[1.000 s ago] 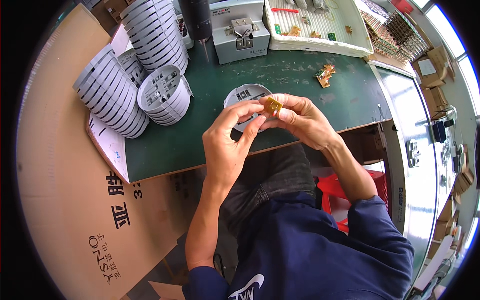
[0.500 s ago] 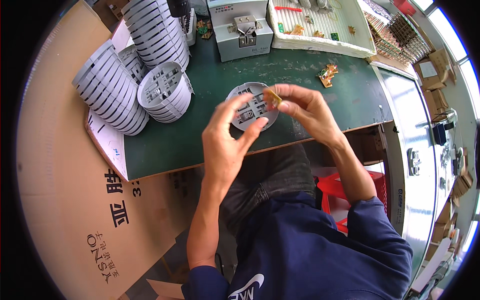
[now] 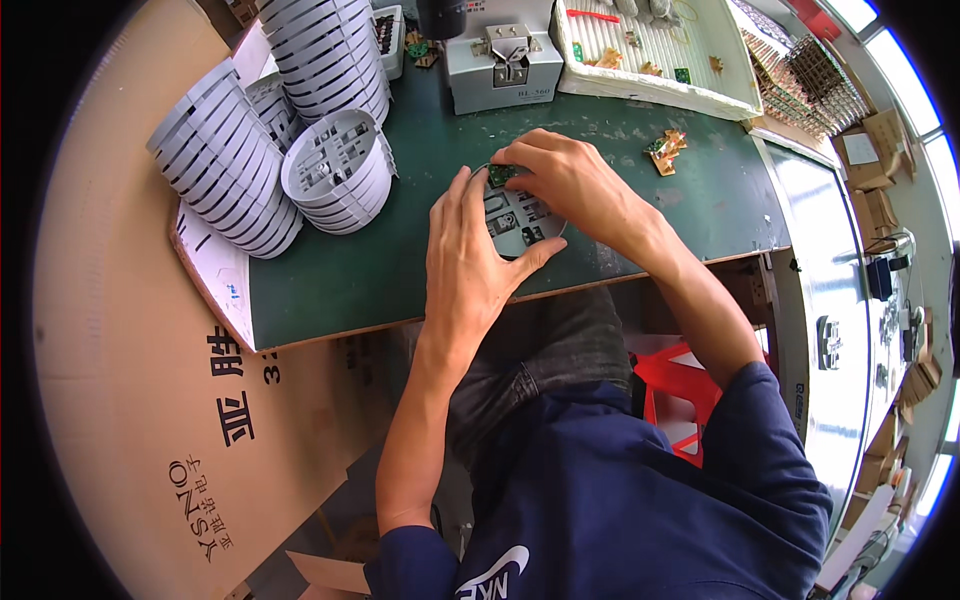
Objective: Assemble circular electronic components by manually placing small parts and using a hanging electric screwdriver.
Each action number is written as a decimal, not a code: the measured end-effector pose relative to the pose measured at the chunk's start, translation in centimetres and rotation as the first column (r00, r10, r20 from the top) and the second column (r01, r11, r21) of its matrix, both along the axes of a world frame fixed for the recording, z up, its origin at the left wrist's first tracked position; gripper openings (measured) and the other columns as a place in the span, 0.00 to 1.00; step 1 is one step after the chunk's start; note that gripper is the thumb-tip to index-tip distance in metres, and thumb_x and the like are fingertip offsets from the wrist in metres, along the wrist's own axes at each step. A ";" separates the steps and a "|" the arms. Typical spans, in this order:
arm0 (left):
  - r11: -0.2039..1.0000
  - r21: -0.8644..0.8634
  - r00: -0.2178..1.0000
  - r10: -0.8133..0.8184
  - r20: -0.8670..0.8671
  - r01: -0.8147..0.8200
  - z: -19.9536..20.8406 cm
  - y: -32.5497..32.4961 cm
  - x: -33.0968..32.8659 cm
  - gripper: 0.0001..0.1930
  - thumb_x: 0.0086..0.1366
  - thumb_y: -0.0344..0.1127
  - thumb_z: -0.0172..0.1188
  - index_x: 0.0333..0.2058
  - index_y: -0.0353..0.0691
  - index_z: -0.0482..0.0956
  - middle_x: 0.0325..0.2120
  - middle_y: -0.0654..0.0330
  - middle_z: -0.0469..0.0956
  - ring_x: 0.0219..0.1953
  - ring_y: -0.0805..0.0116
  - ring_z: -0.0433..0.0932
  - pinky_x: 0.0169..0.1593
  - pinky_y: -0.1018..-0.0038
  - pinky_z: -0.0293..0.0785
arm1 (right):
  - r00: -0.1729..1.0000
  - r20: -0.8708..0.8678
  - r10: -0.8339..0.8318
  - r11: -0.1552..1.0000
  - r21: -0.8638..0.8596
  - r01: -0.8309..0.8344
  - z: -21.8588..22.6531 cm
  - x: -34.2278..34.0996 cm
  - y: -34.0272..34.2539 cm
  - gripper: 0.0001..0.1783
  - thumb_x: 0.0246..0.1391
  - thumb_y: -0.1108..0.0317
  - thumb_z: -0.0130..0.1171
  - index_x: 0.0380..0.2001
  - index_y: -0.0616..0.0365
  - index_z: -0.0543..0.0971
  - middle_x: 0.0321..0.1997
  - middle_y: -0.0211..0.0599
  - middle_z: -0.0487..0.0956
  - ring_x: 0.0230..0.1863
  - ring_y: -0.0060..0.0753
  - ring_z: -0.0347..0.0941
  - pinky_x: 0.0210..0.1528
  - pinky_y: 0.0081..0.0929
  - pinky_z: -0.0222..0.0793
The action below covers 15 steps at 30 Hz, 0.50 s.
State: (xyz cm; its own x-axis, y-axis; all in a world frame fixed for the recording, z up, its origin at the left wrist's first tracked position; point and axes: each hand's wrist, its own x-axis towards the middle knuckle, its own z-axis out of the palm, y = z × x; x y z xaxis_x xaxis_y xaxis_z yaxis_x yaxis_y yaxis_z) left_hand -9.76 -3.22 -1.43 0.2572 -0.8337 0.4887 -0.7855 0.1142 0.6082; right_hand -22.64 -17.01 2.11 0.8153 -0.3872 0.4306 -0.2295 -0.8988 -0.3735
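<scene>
A round grey plastic housing [image 3: 508, 240] with cutouts and small fittings lies on the green worktop in front of me. My left hand [image 3: 465, 235] is curved round its left side, fingers along the rim and thumb at the near edge. My right hand [image 3: 580, 185] reaches over the far side, its fingertips pinched down on a small green circuit board [image 3: 500, 175] at the far left inside the housing. Part of the board and the housing's right side are hidden under those fingers.
Tall stacks of grey housings [image 3: 225, 165] and a shorter stack [image 3: 340, 185] stand at the left. A grey machine [image 3: 503, 80] is at the back, beside a white foam tray [image 3: 660, 88] with scattered boards. Loose boards [image 3: 666, 152] lie right of my hands.
My right hand has brought the small board from above the housing down into its far left part. My left hand has closed in from hovering to holding the housing's rim.
</scene>
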 end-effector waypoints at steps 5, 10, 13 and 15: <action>0.999 0.034 0.999 0.010 0.031 -0.011 0.2 0.0 0.0 0.48 0.51 0.55 0.78 0.62 0.30 0.69 0.64 0.38 0.68 0.61 0.41 0.71 0.62 0.53 0.71 | 1.000 0.025 -0.002 1.000 0.008 0.001 -0.2 0.0 -0.3 0.18 0.54 0.72 0.68 0.49 0.60 0.82 0.46 0.47 0.83 0.46 0.53 0.81 0.48 0.41 0.79; 0.999 0.026 0.989 0.027 0.148 -0.031 -0.2 -0.1 0.0 0.49 0.54 0.66 0.71 0.56 0.22 0.74 0.62 0.35 0.68 0.58 0.41 0.72 0.60 0.53 0.72 | 0.999 0.033 -0.038 0.983 0.182 0.031 -0.4 -0.8 -0.6 0.16 0.56 0.71 0.67 0.49 0.60 0.83 0.49 0.47 0.84 0.47 0.52 0.82 0.50 0.40 0.79; 0.999 0.022 0.980 0.031 0.198 -0.036 -0.3 -0.1 0.1 0.49 0.55 0.68 0.69 0.55 0.22 0.75 0.61 0.37 0.69 0.58 0.42 0.72 0.60 0.54 0.72 | 0.996 0.075 0.040 0.994 0.102 -0.048 -1.3 -1.1 -1.1 0.16 0.57 0.70 0.66 0.49 0.59 0.83 0.52 0.46 0.84 0.48 0.52 0.82 0.50 0.39 0.80; 0.999 0.017 0.974 0.036 0.222 -0.041 0.0 0.0 0.1 0.49 0.55 0.68 0.69 0.56 0.22 0.74 0.61 0.38 0.70 0.58 0.43 0.72 0.60 0.54 0.72 | 0.997 0.015 0.074 0.996 -0.056 -0.073 -0.9 -1.3 -1.2 0.15 0.59 0.69 0.66 0.48 0.58 0.84 0.54 0.45 0.83 0.52 0.50 0.82 0.53 0.38 0.79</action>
State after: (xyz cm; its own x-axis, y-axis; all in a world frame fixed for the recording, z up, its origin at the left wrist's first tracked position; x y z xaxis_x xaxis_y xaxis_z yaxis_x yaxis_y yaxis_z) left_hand -9.61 -3.27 -1.42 0.1770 -0.8360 0.5195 -0.9046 0.0699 0.4206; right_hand -23.89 -18.17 1.19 0.8330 -0.3020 0.4636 -0.1564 -0.9322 -0.3263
